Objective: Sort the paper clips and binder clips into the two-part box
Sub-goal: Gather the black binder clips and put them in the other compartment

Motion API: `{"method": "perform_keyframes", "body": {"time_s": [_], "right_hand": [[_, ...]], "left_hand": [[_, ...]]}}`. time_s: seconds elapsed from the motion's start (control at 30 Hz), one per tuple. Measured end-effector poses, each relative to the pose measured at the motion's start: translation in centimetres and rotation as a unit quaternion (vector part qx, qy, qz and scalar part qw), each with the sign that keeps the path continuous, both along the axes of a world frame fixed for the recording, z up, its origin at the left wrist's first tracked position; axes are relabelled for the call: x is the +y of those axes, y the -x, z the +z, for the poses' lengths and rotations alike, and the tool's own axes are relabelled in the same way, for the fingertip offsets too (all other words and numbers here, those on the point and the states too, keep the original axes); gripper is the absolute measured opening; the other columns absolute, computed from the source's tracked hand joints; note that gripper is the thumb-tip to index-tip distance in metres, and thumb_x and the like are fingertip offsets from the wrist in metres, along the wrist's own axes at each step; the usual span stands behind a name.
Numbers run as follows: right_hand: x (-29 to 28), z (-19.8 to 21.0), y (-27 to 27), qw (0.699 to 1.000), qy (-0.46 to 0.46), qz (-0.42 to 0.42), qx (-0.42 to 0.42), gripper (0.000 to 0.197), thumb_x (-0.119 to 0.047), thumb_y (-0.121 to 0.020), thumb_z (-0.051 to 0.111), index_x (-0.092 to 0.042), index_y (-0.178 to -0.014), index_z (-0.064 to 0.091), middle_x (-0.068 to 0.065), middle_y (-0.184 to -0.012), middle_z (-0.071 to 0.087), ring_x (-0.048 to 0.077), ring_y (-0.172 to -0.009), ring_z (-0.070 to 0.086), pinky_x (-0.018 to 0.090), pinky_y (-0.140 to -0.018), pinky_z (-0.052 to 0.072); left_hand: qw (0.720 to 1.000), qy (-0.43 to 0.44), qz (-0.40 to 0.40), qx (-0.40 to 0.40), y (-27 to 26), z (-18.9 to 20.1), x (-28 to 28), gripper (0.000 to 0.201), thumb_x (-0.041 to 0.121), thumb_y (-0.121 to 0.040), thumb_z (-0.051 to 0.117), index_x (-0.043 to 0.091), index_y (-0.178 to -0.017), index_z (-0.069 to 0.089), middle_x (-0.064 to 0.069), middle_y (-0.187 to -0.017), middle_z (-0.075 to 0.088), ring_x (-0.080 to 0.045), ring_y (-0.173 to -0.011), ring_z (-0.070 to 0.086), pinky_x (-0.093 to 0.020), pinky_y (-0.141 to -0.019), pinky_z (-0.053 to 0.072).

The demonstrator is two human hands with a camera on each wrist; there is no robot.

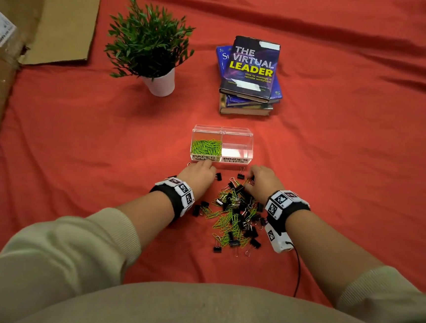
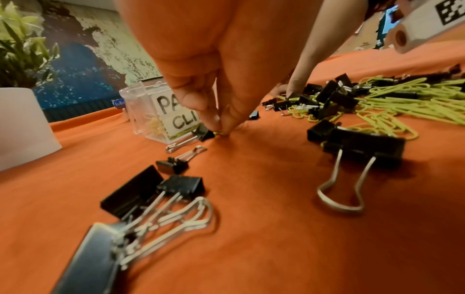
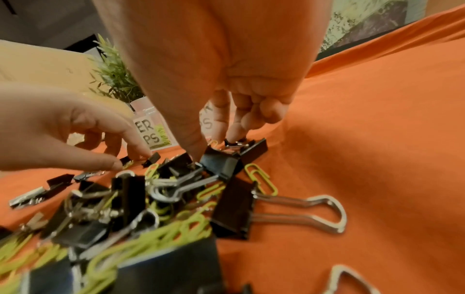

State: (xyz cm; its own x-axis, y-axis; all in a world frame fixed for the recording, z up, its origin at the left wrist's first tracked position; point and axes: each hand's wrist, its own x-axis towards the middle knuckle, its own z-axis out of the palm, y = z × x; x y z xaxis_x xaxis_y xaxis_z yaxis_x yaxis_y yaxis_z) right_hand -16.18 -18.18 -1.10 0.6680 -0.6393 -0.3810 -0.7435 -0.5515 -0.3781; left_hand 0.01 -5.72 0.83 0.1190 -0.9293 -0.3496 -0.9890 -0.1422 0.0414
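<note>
Mid-sort, the left hand (image 2: 201, 83) pinches something tiny near the box (image 1: 222, 144), the right hand (image 3: 214, 83) grips a binder clip (image 3: 224, 161) bound for the empty right half.

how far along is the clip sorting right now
Partly done: the paper clip compartment holds green clips, while the binder clip compartment looks empty. In hand: the left hand and right hand pick at clips on the cloth. Left: the mixed pile of both kinds.
</note>
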Motion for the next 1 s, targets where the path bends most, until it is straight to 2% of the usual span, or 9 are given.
{"method": "perform_keyframes", "body": {"time_s": [0.17,0.3,0.4,0.47,0.63,0.7,0.83,0.9,1.0], "right_hand": [[-0.5,0.7,0.7,0.976,-0.153,-0.138,-0.075,0.009,-0.013,-0.083,0.063,-0.008,-0.078,0.057,0.006,-0.084,0.069,0.018,-0.067,0.062,0.026,-0.054,0.049],[-1.2,2.3,2.2,0.910,-0.258,-0.261,-0.192,0.024,-0.002,-0.078,0.066,-0.013,-0.065,0.049,0.016,-0.088,0.069,0.022,-0.078,0.067,0.032,-0.073,0.058],[-1.7,3.4,3.0,0.842,-0.347,-0.324,-0.255,0.021,0.007,-0.081,0.060,-0.009,-0.069,0.053,0.018,-0.081,0.066,0.022,-0.067,0.067,0.022,-0.059,0.057],[-1.9,3.8,3.3,0.824,-0.372,-0.341,-0.257,0.017,0.006,-0.086,0.053,-0.007,-0.077,0.057,0.013,-0.075,0.062,0.017,-0.059,0.061,0.019,-0.052,0.054],[-0.4,4.0,2.7,0.791,-0.444,-0.348,-0.238,0.018,0.002,-0.089,0.042,0.000,-0.084,0.060,0.009,-0.073,0.051,0.018,-0.061,0.051,0.028,-0.058,0.047],[0.8,3.9,1.8,0.817,-0.442,-0.311,-0.200,0.013,-0.007,-0.090,0.050,-0.001,-0.086,0.062,0.007,-0.073,0.052,0.016,-0.061,0.051,0.026,-0.058,0.045],[4.1,3.1,0.1,0.966,-0.234,-0.076,-0.077,0.012,-0.021,-0.082,0.067,-0.012,-0.089,0.064,-0.005,-0.070,0.055,0.011,-0.061,0.049,0.021,-0.056,0.042],[5.8,2.6,-0.6,0.987,-0.147,0.043,-0.043,0.019,-0.022,-0.082,0.067,-0.014,-0.098,0.061,-0.007,-0.076,0.051,0.014,-0.071,0.051,0.023,-0.058,0.039],[7.0,1.6,-1.2,0.984,-0.062,0.168,0.002,0.028,-0.024,-0.086,0.061,-0.014,-0.110,0.055,0.006,-0.106,0.054,0.025,-0.100,0.054,0.036,-0.080,0.048]], "left_hand": [[1.000,0.007,0.011,0.007,0.0,-0.3,0.0,0.033,-0.007,-0.087,0.043,0.002,-0.118,0.048,-0.015,-0.121,0.050,-0.032,-0.114,0.051,-0.040,-0.092,0.045],[0.999,0.009,0.028,0.018,-0.5,-1.1,0.1,0.028,-0.003,-0.089,0.042,0.004,-0.115,0.050,-0.015,-0.120,0.054,-0.031,-0.115,0.049,-0.041,-0.095,0.045],[0.996,0.023,0.082,0.037,-0.7,-1.6,0.5,0.018,0.003,-0.093,0.045,0.003,-0.109,0.052,-0.015,-0.118,0.052,-0.031,-0.114,0.047,-0.042,-0.093,0.045],[0.993,0.032,0.105,0.038,-0.7,-1.8,0.9,0.016,0.002,-0.092,0.047,0.002,-0.107,0.053,-0.015,-0.116,0.051,-0.031,-0.112,0.047,-0.041,-0.090,0.044],[0.995,0.024,0.099,-0.017,0.0,-2.0,1.0,0.031,-0.008,-0.085,0.042,-0.001,-0.114,0.049,-0.017,-0.120,0.050,-0.032,-0.112,0.047,-0.039,-0.091,0.044],[0.995,0.028,0.082,-0.045,0.4,-2.1,1.0,0.034,-0.009,-0.084,0.039,-0.002,-0.116,0.048,-0.019,-0.120,0.050,-0.033,-0.112,0.047,-0.039,-0.091,0.045],[0.993,0.039,0.107,-0.008,0.4,-2.1,1.1,0.031,-0.005,-0.087,0.034,-0.001,-0.115,0.046,-0.019,-0.119,0.051,-0.034,-0.110,0.049,-0.040,-0.093,0.045],[0.977,0.057,0.178,0.105,0.4,-1.6,1.1,0.022,-0.002,-0.091,0.035,0.004,-0.109,0.047,-0.018,-0.111,0.056,-0.034,-0.101,0.053,-0.042,-0.085,0.045],[0.935,0.063,0.258,0.237,0.6,-0.5,1.9,0.012,0.008,-0.094,0.036,0.009,-0.100,0.045,-0.014,-0.091,0.062,-0.031,-0.078,0.058,-0.039,-0.069,0.045]]}}
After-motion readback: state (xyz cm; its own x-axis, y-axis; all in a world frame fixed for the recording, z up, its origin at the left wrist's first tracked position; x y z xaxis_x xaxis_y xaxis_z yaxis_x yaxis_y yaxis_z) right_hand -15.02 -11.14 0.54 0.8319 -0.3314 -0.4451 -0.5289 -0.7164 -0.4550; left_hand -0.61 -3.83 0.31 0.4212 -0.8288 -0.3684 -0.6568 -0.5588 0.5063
